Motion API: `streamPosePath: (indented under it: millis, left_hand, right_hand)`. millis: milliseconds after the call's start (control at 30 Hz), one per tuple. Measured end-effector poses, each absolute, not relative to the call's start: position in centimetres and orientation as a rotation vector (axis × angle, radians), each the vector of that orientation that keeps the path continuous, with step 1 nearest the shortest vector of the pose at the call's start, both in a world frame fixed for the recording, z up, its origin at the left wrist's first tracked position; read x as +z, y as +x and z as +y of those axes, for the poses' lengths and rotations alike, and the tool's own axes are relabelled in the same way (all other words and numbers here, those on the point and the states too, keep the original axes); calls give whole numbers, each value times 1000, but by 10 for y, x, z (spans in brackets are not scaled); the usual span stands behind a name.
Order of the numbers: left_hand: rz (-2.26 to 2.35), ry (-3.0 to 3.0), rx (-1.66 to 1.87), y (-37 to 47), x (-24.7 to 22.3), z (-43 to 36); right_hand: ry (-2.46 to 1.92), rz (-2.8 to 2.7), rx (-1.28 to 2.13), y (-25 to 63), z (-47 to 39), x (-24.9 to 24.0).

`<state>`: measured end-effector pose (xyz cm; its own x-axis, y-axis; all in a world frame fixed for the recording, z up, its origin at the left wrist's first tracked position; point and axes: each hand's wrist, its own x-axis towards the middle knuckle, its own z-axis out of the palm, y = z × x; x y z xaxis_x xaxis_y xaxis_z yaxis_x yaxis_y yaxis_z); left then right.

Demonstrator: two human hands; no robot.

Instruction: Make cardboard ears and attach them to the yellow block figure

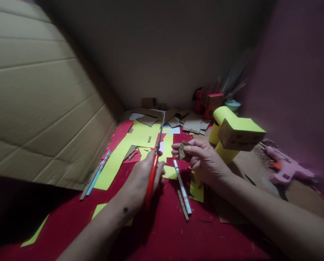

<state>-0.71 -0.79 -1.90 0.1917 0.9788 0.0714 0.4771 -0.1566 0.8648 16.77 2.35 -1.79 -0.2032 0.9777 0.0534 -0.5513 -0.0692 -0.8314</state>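
My left hand [144,177] is wrapped round the red handles of a pair of scissors [152,175]. Their blades point away from me and look nearly closed. Between the thumb and fingers of my right hand [202,157] is a small brown cardboard piece [183,150], a little right of the scissors. Below the hands, a white pen [182,186] and a thin cardboard strip [182,205] lie on the red cloth [162,232]. Yellow paper [147,133] with cut edges lies beyond the scissors.
A yellow and cardboard figure [240,132] stands right of my right hand, with a pink glue gun [289,166] beyond it. Cardboard scraps [193,123] lie at the back near a red figure [213,101]. A large cardboard panel [42,101] rises at left.
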Motion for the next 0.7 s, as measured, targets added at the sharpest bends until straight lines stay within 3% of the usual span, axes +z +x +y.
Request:
streamPosePath:
  millis: [300, 700]
  left_hand:
    - [1033, 1295, 1201, 12, 4, -19]
    - [1029, 1254, 1124, 7, -3, -14]
  right_hand:
    - [-655, -916, 1646, 161, 13, -25]
    - [-732, -981, 1795, 165, 11, -24]
